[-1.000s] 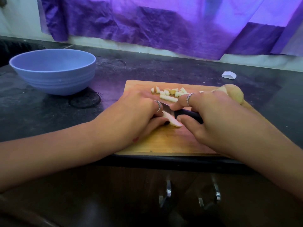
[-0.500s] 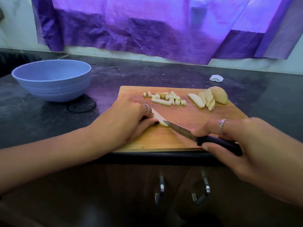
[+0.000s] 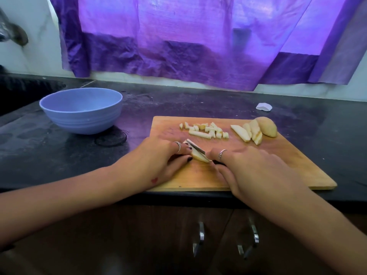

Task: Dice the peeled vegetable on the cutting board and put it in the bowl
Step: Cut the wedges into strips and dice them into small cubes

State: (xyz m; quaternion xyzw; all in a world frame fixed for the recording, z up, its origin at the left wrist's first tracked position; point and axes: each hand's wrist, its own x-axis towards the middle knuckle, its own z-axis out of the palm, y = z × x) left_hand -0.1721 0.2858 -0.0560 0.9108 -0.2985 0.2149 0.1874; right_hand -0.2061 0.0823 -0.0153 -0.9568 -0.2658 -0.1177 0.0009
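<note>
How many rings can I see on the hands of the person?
2. One ring is on a finger of the left hand, near the slice. The other ring is on the right hand. Curled fingers may hide more.

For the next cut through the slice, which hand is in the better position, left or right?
Right. The right hand grips the knife, its blade already on the slice. The left hand pins that slice on the cutting board, so it should probably steady only.
</note>
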